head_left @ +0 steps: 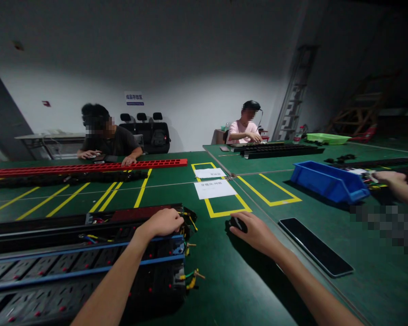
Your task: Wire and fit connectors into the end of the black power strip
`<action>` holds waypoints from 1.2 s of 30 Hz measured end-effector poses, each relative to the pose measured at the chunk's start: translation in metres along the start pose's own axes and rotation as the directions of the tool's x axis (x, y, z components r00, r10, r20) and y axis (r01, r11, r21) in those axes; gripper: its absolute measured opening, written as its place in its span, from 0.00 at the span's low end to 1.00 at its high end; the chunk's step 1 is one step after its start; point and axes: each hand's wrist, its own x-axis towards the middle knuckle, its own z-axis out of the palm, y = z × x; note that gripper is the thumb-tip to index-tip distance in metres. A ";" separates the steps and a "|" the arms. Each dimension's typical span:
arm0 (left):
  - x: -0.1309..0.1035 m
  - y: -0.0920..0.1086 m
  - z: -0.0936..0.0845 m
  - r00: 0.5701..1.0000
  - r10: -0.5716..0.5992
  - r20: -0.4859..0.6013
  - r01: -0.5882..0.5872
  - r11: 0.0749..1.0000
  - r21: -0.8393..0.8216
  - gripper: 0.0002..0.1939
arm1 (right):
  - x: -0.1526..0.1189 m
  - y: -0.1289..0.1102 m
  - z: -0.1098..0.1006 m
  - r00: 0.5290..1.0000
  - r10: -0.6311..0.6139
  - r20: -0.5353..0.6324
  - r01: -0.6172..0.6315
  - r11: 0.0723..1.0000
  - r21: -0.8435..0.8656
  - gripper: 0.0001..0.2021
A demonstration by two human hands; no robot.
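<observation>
My left hand (pixel 166 222) is closed, its curled fingers at the near end of a long black strip (pixel 132 228) with loose wires; what lies under the fingers is hidden. Beside it, toward me, lie more black strips (pixel 64 262) with slotted modules, red dots and blue edges. Yellow and green wire ends (pixel 192 278) stick out of their right ends. To the right, my right hand (pixel 253 231) is closed around a small dark rounded object (pixel 238 224), low over the green table (pixel 217 262). Its kind cannot be made out.
A phone (pixel 316 246) and a blue bin (pixel 328 181) lie to the right, near another person's hand (pixel 391 176). Paper sheets (pixel 215 189) lie inside yellow tape marks. A red slotted rail (pixel 88 167) crosses the far left. Two people (pixel 114 142) (pixel 243 131) sit opposite.
</observation>
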 end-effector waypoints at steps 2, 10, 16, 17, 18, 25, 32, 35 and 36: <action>0.000 0.000 0.000 1.000 0.006 -0.003 -0.006 1.000 -0.001 0.19 | -0.001 -0.003 -0.001 1.000 0.011 0.004 -0.010 1.000 -0.016 0.21; -0.001 -0.004 0.004 1.000 -0.004 -0.011 0.004 1.000 -0.004 0.20 | 0.000 0.012 0.011 0.997 0.075 -0.037 -0.076 0.997 -0.030 0.25; -0.004 0.000 0.003 1.000 -0.031 -0.003 0.031 0.999 -0.012 0.19 | 0.003 0.029 0.021 0.994 0.081 -0.069 -0.078 0.996 0.048 0.25; -0.004 0.000 0.003 1.000 -0.030 -0.006 0.030 0.999 -0.015 0.19 | 0.003 0.030 0.022 0.993 0.088 -0.073 -0.084 0.995 0.058 0.25; -0.004 0.000 0.003 0.999 -0.033 -0.009 0.032 0.999 -0.018 0.18 | 0.003 0.030 0.022 0.993 0.096 -0.076 -0.091 0.994 0.065 0.25; -0.003 0.000 0.003 0.999 -0.028 -0.019 0.028 1.000 -0.003 0.19 | 0.003 0.028 0.020 0.994 0.081 -0.070 -0.074 0.993 0.095 0.21; -0.005 0.000 0.001 1.000 0.017 -0.020 -0.017 1.000 -0.005 0.20 | 0.002 0.034 0.023 0.997 0.061 -0.053 -0.055 0.994 0.098 0.19; -0.005 -0.001 0.002 0.999 0.017 -0.036 -0.018 0.999 -0.026 0.18 | 0.001 0.033 0.024 0.997 0.057 -0.059 -0.051 0.994 0.100 0.19; -0.005 -0.001 0.002 0.999 0.016 -0.047 -0.017 1.000 -0.020 0.17 | 0.001 0.033 0.024 0.997 0.056 -0.061 -0.050 0.994 0.097 0.19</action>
